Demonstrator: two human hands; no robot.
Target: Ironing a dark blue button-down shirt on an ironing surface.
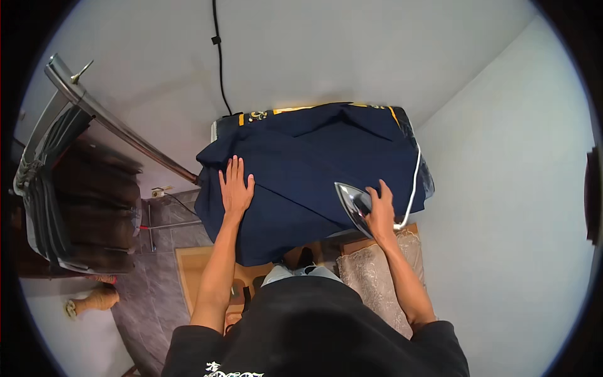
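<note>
A dark navy cloth point(295, 163) lies spread over a padded board, with a few creases and folds across it. Flat on its left part rests my left hand point(236, 191), fingers stretched out and pointing away from me. My right hand point(381, 213) is wrapped round the handle of a clothes iron point(352, 204) on the right part of the cloth. The iron's pointed tip faces up and to the left. From its back a white cord point(414, 182) runs up along the board's right edge. My right palm hides most of the handle.
Dark garments point(59, 188) hang on a metal rack point(125, 132) at the left. A patterned board cover point(257, 117) shows along the far edge. A black cable point(220, 63) runs down the wall. Lace-like beige cloth point(370, 270) lies below right, and a vase point(94, 300) stands lower left.
</note>
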